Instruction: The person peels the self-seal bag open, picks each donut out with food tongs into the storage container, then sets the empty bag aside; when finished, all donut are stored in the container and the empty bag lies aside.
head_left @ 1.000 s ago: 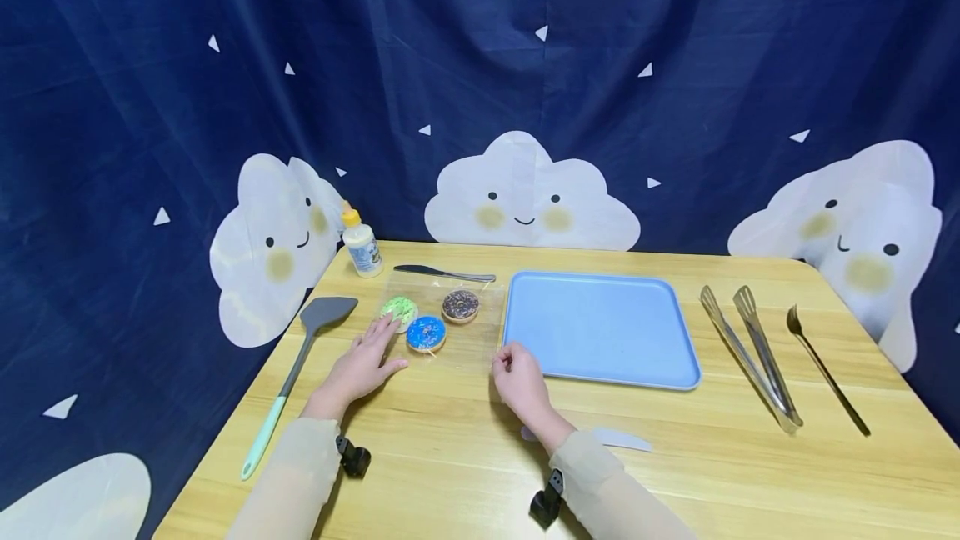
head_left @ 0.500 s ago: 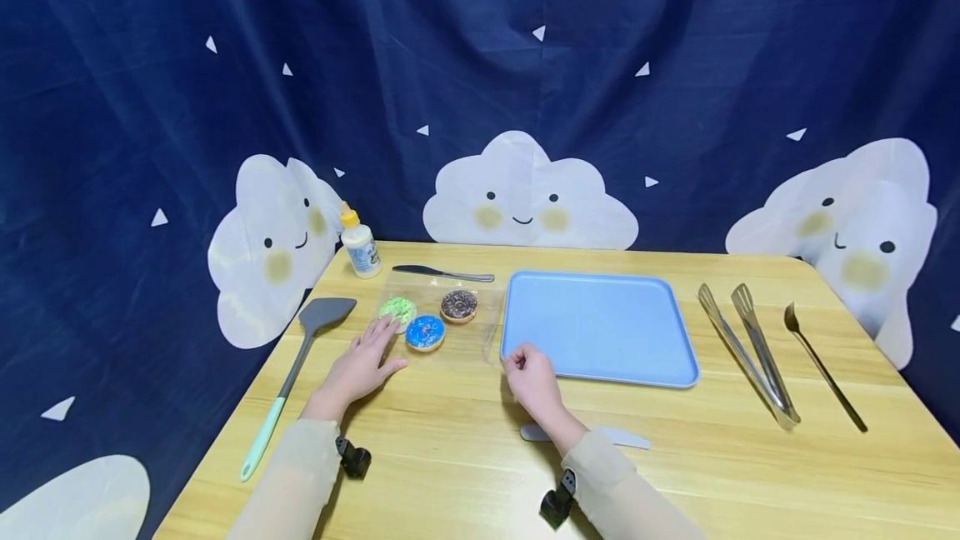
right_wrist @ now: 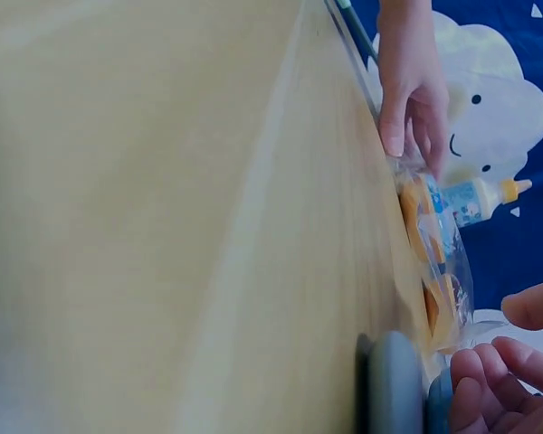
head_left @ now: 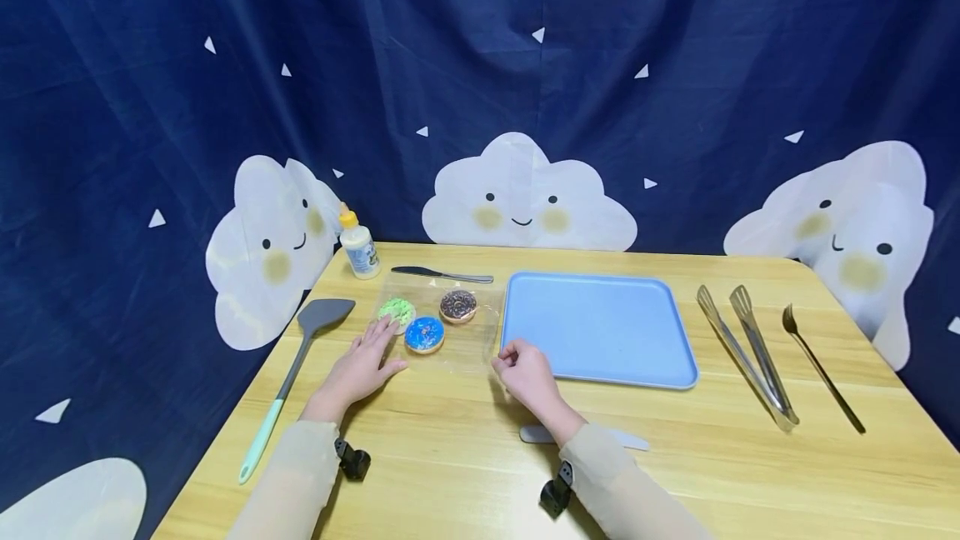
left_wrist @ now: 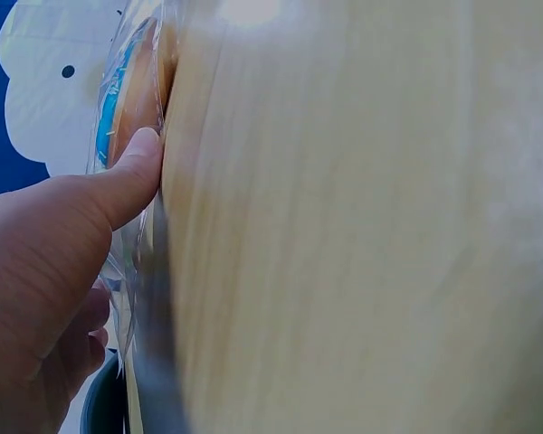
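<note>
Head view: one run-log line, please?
left hand: on clear plastic bag | right hand: near bag's edge | green, blue, brown donuts: inside

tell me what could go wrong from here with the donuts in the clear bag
The left hand's fingertips overlap the green-topped donut, so pressing harder might dent it.

The right hand is at the right end of the clear plastic bag, by the light blue tray's near left corner; a sharp move could tear the bag or nudge the tray.

The pale knife is partly hidden behind the right wrist, so that arm might knock it.
</note>
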The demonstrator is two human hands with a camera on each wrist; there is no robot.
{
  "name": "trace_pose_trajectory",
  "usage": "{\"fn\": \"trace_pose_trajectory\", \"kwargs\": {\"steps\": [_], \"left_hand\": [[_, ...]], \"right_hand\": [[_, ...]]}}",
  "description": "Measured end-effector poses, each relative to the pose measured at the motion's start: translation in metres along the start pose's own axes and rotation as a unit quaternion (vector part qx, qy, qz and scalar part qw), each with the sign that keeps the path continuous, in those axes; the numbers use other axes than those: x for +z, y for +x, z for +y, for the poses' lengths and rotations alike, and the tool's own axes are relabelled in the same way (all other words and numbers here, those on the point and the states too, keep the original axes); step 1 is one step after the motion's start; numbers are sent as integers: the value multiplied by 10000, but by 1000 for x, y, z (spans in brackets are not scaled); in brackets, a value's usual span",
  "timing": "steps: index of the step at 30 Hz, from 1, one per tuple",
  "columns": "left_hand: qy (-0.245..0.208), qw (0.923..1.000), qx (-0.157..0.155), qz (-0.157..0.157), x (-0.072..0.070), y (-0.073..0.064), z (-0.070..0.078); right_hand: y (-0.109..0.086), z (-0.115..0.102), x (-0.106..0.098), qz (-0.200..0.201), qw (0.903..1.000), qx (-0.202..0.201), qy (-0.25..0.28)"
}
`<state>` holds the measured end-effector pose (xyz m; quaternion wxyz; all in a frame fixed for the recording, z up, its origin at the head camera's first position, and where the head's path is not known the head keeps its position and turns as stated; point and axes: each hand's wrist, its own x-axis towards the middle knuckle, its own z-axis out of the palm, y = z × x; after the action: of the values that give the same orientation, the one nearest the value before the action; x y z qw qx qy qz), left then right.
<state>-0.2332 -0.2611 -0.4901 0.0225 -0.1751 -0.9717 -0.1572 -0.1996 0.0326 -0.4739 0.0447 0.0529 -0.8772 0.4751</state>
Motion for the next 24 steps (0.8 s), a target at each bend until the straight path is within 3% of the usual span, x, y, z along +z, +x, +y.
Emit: {"fn": "trace_pose_trajectory", "kwargs": {"steps": [7, 16, 21, 24], "left_hand": [[-35, 10000, -27, 0, 1, 0, -1], [-83, 9999, 42, 78, 4, -1, -1], [-43, 10000, 11, 57, 3, -1, -2], [24, 10000, -3, 19, 3, 0, -2]], "right_hand": [[14, -12, 9, -196, 9981, -32, -579], [27, -17, 13, -141, 9942, 388, -996], [28, -12, 15, -151, 9952, 333, -911], [31, -8, 14, -116, 9978, 308, -570]]}}
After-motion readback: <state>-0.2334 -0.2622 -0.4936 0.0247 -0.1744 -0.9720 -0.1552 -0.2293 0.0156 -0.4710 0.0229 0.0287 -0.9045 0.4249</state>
